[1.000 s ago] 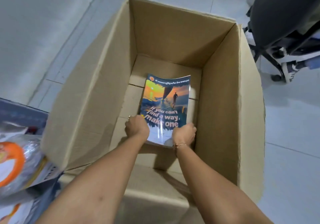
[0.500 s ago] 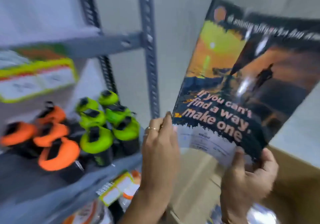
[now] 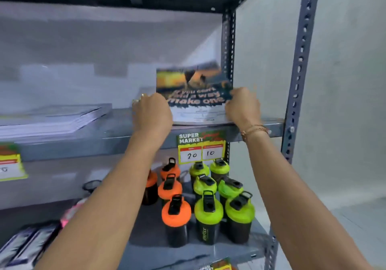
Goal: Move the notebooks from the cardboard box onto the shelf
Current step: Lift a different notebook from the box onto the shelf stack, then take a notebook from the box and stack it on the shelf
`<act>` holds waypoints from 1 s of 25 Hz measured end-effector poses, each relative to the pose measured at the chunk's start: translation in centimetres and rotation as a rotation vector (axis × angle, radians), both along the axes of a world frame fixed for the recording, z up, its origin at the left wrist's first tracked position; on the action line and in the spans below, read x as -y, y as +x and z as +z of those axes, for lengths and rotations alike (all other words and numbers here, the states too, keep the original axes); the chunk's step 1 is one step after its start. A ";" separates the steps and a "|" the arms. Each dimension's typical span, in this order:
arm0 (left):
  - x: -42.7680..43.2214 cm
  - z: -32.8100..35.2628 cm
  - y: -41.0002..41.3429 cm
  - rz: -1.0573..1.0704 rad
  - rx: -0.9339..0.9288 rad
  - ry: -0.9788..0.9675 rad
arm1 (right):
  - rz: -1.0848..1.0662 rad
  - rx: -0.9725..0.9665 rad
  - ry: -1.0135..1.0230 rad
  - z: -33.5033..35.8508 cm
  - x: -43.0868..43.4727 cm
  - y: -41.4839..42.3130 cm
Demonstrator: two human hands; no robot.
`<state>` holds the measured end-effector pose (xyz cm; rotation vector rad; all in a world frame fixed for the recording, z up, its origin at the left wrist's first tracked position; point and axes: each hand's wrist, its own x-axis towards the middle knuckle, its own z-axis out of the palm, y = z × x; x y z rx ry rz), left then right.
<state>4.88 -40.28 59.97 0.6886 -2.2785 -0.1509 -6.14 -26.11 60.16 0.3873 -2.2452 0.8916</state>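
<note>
A notebook (image 3: 194, 94) with a sunset cover reading "make one" lies on the right end of the grey metal shelf (image 3: 125, 132), its near edge at the shelf's front lip. My left hand (image 3: 152, 113) grips its left side and my right hand (image 3: 243, 109) grips its right side. A stack of pale notebooks (image 3: 54, 119) rests further left on the same shelf. The cardboard box is out of view.
A "Super Market" price tag (image 3: 201, 147) hangs from the shelf edge. On the shelf below stand orange-lidded bottles (image 3: 175, 213) and green-lidded bottles (image 3: 208, 211). A perforated upright post (image 3: 300, 61) frames the right side, with a white wall beyond.
Both hands lifted the notebook out of the cardboard box, carried it up past the bottles, and now hold it flat on the upper shelf. The view swung from box to shelf.
</note>
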 end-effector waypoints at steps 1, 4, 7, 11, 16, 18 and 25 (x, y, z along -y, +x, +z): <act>0.4 -0.2 -0.3 0.038 0.089 0.033 | -0.025 0.108 0.100 -0.1 0.4 -0.6; 0.5 0.0 -0.3 0.141 0.182 0.085 | -0.043 0.171 0.140 -0.4 0.5 -1.1; -2.4 -1.1 -1.1 0.076 -0.103 -0.184 | -0.019 -0.354 -0.095 -3.7 -3.1 0.6; -15.2 -10.1 -4.2 -0.479 -0.441 -0.540 | -0.243 -0.673 -0.384 -17.2 -13.1 4.5; -33.8 -31.8 -6.6 -1.230 0.707 -0.201 | -0.772 0.403 -0.607 -43.5 -27.1 7.9; -37.9 -42.6 -6.3 -1.351 1.291 -0.230 | -1.002 0.890 -0.747 -52.2 -31.2 12.1; -39.3 -64.9 -2.1 -0.779 1.731 0.020 | -1.125 1.476 -0.792 -64.3 -32.5 18.8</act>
